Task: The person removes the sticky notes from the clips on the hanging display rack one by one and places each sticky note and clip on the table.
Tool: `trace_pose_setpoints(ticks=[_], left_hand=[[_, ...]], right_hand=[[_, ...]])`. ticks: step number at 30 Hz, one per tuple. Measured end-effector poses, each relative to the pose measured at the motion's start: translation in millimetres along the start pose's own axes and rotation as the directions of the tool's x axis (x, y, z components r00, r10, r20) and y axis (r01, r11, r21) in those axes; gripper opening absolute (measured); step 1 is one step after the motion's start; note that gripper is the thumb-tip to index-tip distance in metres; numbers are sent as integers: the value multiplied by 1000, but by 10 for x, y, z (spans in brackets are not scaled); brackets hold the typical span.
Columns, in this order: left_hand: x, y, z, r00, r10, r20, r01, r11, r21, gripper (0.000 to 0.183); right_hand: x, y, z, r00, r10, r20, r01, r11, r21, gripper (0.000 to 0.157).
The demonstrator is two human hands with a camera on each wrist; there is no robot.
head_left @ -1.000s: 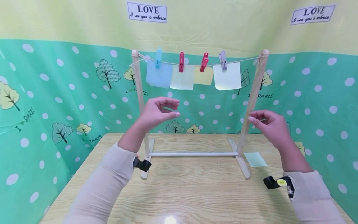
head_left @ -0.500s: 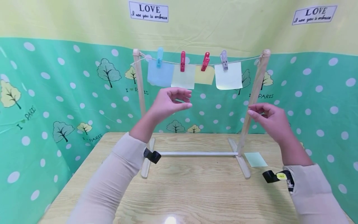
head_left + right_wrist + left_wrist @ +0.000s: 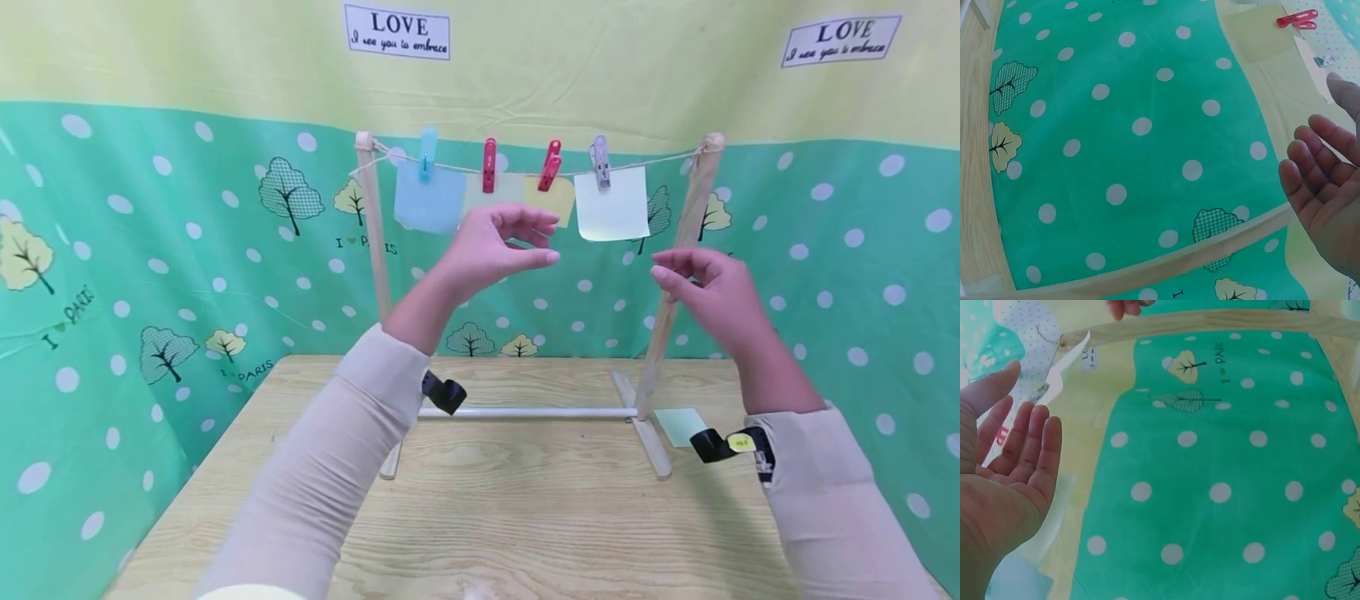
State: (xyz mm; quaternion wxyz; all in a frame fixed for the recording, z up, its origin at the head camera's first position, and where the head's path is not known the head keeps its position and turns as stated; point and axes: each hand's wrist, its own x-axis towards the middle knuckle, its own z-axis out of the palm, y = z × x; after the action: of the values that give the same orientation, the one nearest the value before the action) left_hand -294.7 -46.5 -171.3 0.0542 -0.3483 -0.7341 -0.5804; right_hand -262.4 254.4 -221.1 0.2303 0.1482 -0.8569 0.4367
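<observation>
My left hand [image 3: 502,246] is raised in front of the string, fingers loosely bent and thumb apart, holding nothing. It covers most of a pale green paper [image 3: 476,190] under a red clothespin [image 3: 489,167] and overlaps the yellow paper [image 3: 553,197] under another red clothespin [image 3: 551,167]. Just right of the left hand hangs a white paper [image 3: 611,204], pinched by a light purple clothespin [image 3: 601,163]. My right hand [image 3: 712,292] is below and right of that paper, overlapping the right post [image 3: 693,204]; its fingers are relaxed and empty in the right wrist view.
A blue paper [image 3: 427,198] hangs from a light blue clothespin [image 3: 427,157] at the string's left end. The wooden rack's white bottom bar [image 3: 532,412] spans the table [image 3: 525,517]. A loose pale green paper [image 3: 675,423] lies beside the right foot. A polka-dot curtain [image 3: 187,275] stands behind.
My left hand has moved up and right, from beside the left post to before the hanging papers. My right hand has risen and shifted slightly left. The clipped papers stay put.
</observation>
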Motion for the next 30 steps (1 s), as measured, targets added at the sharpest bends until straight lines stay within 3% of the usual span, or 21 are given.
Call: trace_pose_setpoints(ticks=[8,15,24,30], left_hand=[[196,169,133,1000,19,-2,-19,999,-26,41],[298,294,177,1000,21,-3,-21,1000,-18,43],[425,315,240,999,21,-24,-22,999,-43,42],[471,357,281,999,36,-24,-37,998,-46,44]], right_hand=[[118,-59,-3,999,6,-50,1,993,122,39],[237,-77,53,997,-7,-81,20,986,167,41],[352,-27,171,997,57,-53,-42,966,254,42],[408,-54,244,994,48,-93,-16,946,323,35]])
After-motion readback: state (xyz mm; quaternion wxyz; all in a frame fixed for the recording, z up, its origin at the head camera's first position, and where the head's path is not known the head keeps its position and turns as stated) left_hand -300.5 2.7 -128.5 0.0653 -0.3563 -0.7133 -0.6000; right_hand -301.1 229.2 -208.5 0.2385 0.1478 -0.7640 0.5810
